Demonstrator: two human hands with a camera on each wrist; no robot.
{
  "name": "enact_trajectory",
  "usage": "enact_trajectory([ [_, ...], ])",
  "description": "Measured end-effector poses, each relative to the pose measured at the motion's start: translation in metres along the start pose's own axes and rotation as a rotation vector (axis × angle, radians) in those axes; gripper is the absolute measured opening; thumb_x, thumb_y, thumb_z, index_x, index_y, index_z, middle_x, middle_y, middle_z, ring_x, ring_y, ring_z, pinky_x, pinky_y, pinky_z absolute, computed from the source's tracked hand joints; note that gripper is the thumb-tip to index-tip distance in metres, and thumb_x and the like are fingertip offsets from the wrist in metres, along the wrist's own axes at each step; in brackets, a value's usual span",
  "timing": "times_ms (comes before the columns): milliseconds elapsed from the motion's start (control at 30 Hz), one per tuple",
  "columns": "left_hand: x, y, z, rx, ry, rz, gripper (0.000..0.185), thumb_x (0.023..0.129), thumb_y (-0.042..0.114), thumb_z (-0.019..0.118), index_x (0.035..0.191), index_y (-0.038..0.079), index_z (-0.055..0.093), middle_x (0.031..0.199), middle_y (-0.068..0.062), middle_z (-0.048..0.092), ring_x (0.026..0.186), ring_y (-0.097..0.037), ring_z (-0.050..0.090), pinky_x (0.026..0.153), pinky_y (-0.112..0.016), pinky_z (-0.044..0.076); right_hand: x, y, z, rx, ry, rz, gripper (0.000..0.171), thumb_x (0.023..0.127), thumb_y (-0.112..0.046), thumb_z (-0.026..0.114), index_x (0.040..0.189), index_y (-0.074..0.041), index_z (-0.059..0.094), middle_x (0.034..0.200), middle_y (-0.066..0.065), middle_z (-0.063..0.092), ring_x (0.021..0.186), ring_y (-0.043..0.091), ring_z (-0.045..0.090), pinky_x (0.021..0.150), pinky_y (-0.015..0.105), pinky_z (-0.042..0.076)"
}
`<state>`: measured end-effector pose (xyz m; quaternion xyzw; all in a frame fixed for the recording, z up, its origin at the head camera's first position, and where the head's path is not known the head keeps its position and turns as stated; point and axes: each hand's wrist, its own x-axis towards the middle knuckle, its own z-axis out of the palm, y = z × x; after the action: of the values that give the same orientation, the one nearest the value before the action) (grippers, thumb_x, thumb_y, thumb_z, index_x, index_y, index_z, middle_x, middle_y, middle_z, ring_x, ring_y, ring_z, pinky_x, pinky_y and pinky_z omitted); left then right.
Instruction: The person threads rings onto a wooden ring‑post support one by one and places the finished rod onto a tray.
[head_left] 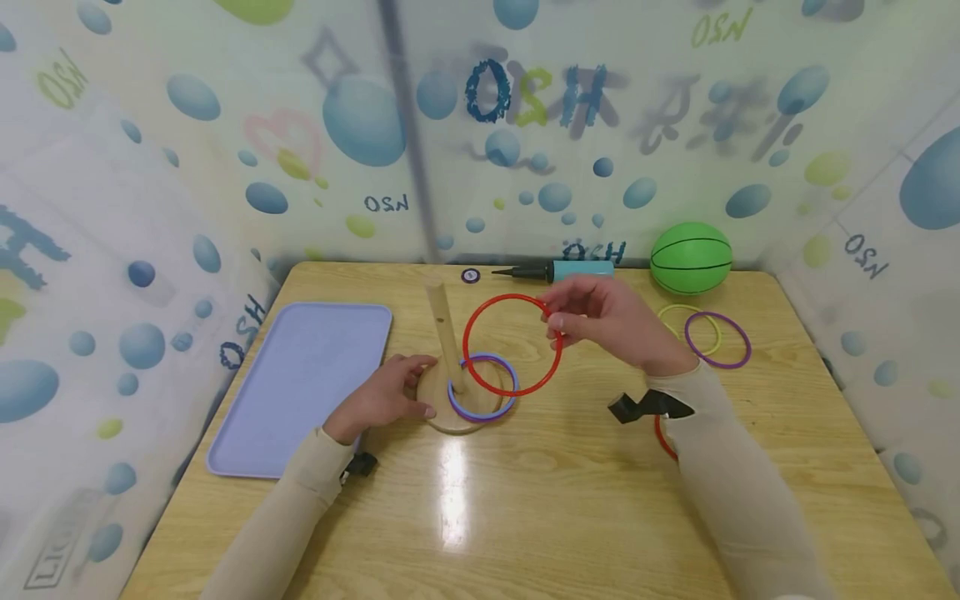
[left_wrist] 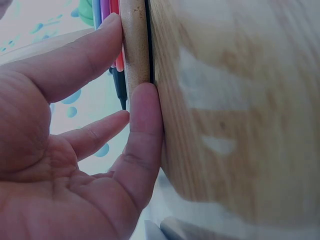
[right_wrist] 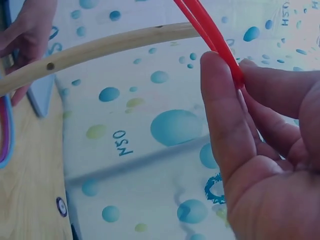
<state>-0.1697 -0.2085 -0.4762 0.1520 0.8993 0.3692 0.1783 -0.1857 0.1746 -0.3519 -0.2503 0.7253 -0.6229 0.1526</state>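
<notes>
A wooden peg stand has a round base (head_left: 432, 392) and an upright post (head_left: 442, 325). Around the foot of the post lie a light blue ring (head_left: 516, 392) and a purple ring beneath it. My left hand (head_left: 386, 392) grips the base's left rim, thumb at the front and fingers at the back; the left wrist view shows fingertips against the base edge (left_wrist: 136, 45). Raised just right of the post, a red ring (head_left: 513, 295) is pinched between the thumb and fingers of my right hand (head_left: 607, 321). The right wrist view shows this pinch on the ring (right_wrist: 220, 45).
At the left lies a lavender tray (head_left: 300, 383). Along the back are a small round disc (head_left: 470, 276), a blue hand pump (head_left: 581, 270) and a green ball (head_left: 691, 258). Yellow (head_left: 678, 307) and purple (head_left: 738, 325) rings lie right; another red ring (head_left: 663, 439) is partly under my right forearm.
</notes>
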Motion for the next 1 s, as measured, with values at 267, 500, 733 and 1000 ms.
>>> enact_trajectory([
  [267,0.0,0.002,-0.002,0.005,-0.003,-0.026,0.084,0.083,0.021,0.093,0.154,0.006,0.051,0.128,-0.02,0.056,0.116,-0.032,0.059,0.1,-0.048,0.05,0.029,-0.016,0.01,0.05,0.085,-0.081,0.025,0.101,-0.012,0.073,0.125,-0.009,0.072,0.099,0.01,0.074,0.088,0.026,0.074,0.082,0.044,0.065],
  [500,0.0,0.003,-0.002,0.006,-0.007,-0.038,0.085,0.083,0.021,0.093,0.155,0.007,0.05,0.131,-0.021,0.054,0.119,-0.034,0.059,0.102,-0.05,0.05,0.054,-0.018,0.024,0.244,0.077,-0.131,0.023,0.101,-0.001,0.068,0.122,-0.008,0.072,0.101,0.005,0.075,0.086,0.018,0.073,0.081,0.04,0.065],
  [733,-0.001,0.002,-0.001,-0.003,-0.003,-0.037,0.085,0.083,0.021,0.093,0.155,0.009,0.051,0.13,-0.019,0.055,0.119,-0.032,0.058,0.102,-0.049,0.049,0.07,-0.005,0.035,0.348,0.072,-0.052,0.021,0.102,0.001,0.066,0.12,-0.008,0.072,0.101,0.003,0.074,0.085,0.017,0.072,0.081,0.037,0.065],
  [1000,-0.002,0.004,-0.001,-0.022,0.003,-0.03,0.085,0.081,0.02,0.094,0.154,0.009,0.052,0.128,-0.019,0.055,0.118,-0.032,0.058,0.102,-0.048,0.049,0.072,0.024,0.042,0.359,0.083,0.07,0.02,0.102,0.0,0.066,0.121,-0.006,0.071,0.098,0.004,0.074,0.085,0.015,0.073,0.081,0.036,0.065],
])
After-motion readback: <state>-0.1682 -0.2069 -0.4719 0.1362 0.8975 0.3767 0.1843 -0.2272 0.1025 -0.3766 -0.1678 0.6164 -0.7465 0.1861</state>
